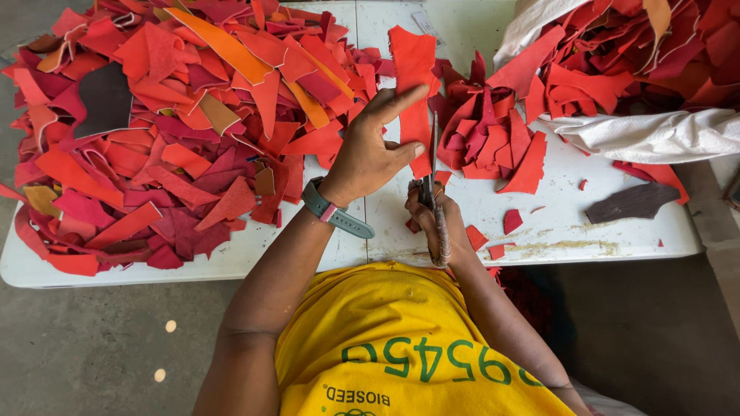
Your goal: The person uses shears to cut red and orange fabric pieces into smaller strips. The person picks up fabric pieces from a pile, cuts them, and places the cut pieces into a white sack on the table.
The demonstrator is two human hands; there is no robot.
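A red strip [414,92] is pinched by left-hand fingers [401,100] at twelve o'clock of scissors [433,196] gripped by right-hand fingers [432,223]; fingertips could be nicked, being close to the blades.

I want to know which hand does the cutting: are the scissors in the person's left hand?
No, the scissors are in the right hand, while the left hand holds the red leather strip.
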